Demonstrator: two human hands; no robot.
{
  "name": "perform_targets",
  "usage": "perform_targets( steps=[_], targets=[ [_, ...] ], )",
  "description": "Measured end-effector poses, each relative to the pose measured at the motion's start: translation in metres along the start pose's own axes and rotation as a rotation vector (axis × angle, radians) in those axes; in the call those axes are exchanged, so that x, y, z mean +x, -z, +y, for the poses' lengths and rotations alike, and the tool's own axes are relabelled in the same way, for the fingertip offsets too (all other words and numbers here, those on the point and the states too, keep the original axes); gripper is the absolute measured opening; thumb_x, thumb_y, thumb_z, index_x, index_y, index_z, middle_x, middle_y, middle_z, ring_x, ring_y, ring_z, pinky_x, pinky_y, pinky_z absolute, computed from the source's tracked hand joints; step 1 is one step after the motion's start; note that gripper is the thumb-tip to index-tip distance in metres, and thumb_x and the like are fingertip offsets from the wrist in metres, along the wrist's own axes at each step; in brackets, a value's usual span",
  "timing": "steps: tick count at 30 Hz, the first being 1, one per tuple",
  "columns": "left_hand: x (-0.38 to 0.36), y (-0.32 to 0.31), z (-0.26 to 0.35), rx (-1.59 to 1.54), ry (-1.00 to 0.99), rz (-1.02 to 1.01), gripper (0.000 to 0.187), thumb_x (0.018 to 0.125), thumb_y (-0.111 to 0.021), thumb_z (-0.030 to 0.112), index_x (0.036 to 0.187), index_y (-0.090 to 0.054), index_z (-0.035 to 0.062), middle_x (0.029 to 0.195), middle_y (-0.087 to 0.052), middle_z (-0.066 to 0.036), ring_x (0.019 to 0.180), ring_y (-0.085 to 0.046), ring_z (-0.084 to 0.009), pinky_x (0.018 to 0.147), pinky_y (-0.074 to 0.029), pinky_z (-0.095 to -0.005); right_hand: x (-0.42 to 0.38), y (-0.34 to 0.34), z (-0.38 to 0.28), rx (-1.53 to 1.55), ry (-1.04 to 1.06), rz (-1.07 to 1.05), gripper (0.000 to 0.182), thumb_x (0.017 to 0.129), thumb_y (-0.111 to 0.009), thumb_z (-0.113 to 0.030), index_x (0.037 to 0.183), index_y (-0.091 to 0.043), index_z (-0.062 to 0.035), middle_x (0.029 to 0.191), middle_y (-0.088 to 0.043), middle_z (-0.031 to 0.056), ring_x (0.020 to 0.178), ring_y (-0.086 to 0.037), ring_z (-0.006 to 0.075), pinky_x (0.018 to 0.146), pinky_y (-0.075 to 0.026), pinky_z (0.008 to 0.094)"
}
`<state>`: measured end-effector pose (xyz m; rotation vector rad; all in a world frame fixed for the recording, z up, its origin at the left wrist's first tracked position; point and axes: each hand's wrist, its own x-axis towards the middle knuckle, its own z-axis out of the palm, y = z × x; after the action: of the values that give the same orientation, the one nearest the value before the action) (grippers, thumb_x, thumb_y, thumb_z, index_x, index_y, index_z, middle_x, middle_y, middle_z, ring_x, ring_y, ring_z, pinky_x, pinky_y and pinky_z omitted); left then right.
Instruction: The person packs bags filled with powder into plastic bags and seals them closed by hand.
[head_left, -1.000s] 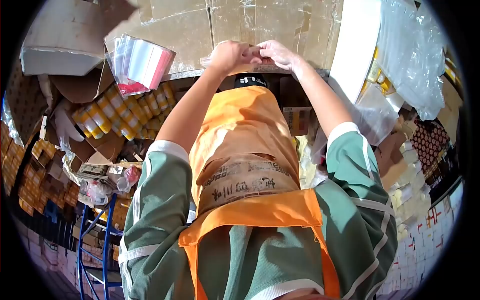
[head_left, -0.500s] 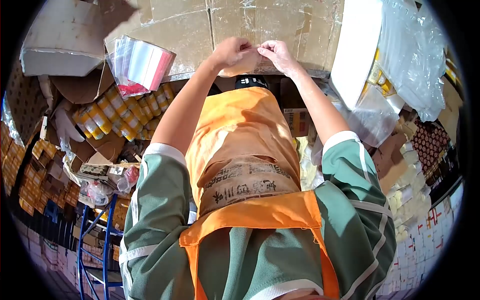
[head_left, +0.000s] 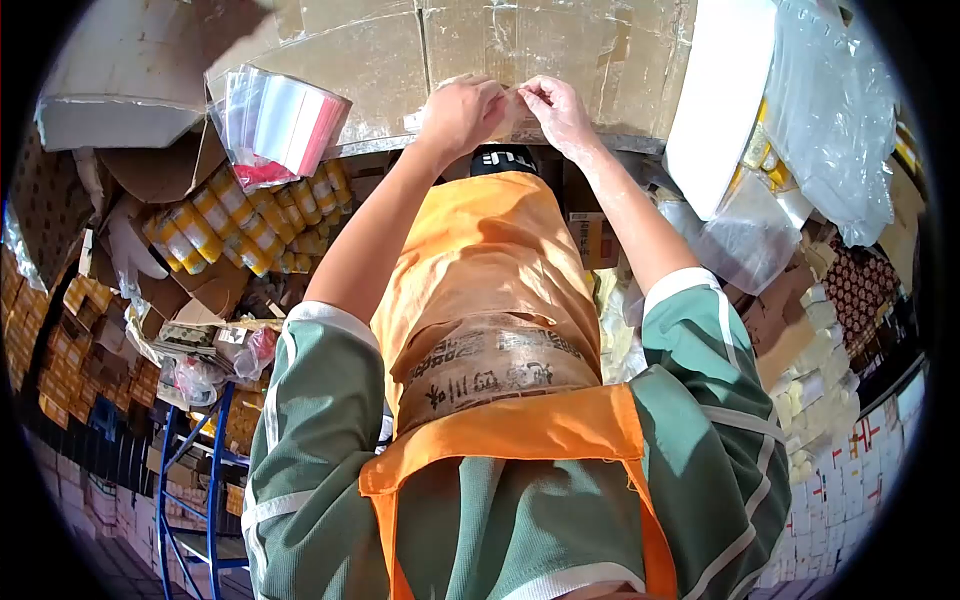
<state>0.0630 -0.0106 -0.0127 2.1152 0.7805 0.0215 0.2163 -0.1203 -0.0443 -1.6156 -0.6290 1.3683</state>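
Behind left hand [head_left: 462,118], translucent film [head_left: 512,118], partly hidden

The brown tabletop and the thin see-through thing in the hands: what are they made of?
The tabletop looks like dull cardboard: brown, seamed, with shinier strips, perhaps tape. The see-through thing is probably thin, slightly shiny plastic, since it's translucent.

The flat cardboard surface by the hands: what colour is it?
Light brown: the flat cardboard surface shows best in the head view.

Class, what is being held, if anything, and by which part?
A thin see-through piece, perhaps a bag: the right hand pinches its edge; any hold by the left hand is hidden.
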Motion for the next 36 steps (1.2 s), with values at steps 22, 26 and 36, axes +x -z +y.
perform_targets(
  steps=[22, 26, 36],
  targets=[
    [-0.088, 0.069, -0.079, -0.018, 0.093, 0.170, 0.006, 0.082, -0.059, 0.007, 0.084, -0.060, 0.0015, 0.078, -0.058, -0.011, 0.075, -0.057, -0.0291, 0.068, -0.046, -0.0361, 0.003, -0.017, -0.016, 0.056, 0.050, -0.004, 0.010, 0.087, -0.064, -0.009, 0.088, -0.063, 0.0003, 0.078, -0.061, 0.0003, 0.073, -0.054, 0.0072, 0.068, -0.046, 0.0232],
    [-0.082, 0.060, -0.081, -0.275, 0.295, 0.222, 0.015, 0.086, -0.063, 0.014, 0.087, -0.060, -0.0009, 0.082, -0.061, -0.011, 0.076, -0.059, -0.0225, 0.070, -0.046, -0.0319, 0.020, -0.019, -0.021, -0.165, 0.163, -0.095, 0.012, 0.086, -0.066, -0.011, 0.090, -0.067, 0.0001, 0.082, -0.065, 0.0022, 0.074, -0.057, 0.0078, 0.068, -0.047, 0.0236],
    [-0.074, 0.041, -0.087, -0.599, 0.427, 0.248, 0.021, 0.084, -0.070, 0.016, 0.093, -0.063, -0.0011, 0.093, -0.066, -0.005, 0.085, -0.060, -0.0126, 0.074, -0.048, -0.0263, 0.039, -0.022, -0.037, -0.199, 0.157, -0.078, 0.019, 0.082, -0.072, -0.014, 0.096, -0.066, -0.0014, 0.089, -0.068, 0.0046, 0.076, -0.061, 0.0100, 0.072, -0.049, 0.0236]
  ],
)
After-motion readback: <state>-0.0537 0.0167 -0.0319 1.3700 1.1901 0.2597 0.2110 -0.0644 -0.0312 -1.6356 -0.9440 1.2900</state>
